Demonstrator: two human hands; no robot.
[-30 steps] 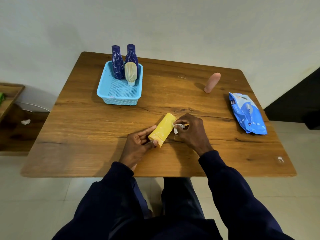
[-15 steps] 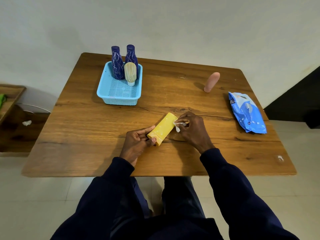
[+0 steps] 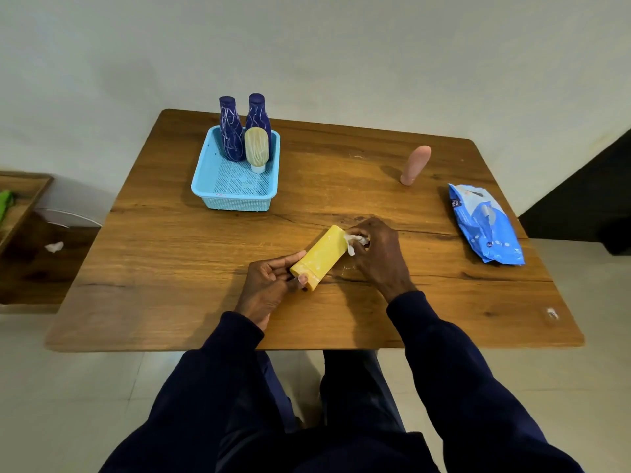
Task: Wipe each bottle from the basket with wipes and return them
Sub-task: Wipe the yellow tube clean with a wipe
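Observation:
A yellow bottle lies tilted on the wooden table, cap end toward me. My left hand pinches its cap end. My right hand holds a crumpled white wipe against the bottle's far end. The light blue basket at the back left holds two dark blue bottles and a cream bottle standing cap down. A pink bottle stands on the table at the back right. The blue wipes pack lies near the right edge.
A small white scrap lies near the table's front right corner. A low wooden shelf stands to the left, with a white scrap below it. A wall runs close behind the table.
My right hand with the wipe has shifted slightly up along the yellow bottle's far end. My left hand keeps its hold on the cap end.

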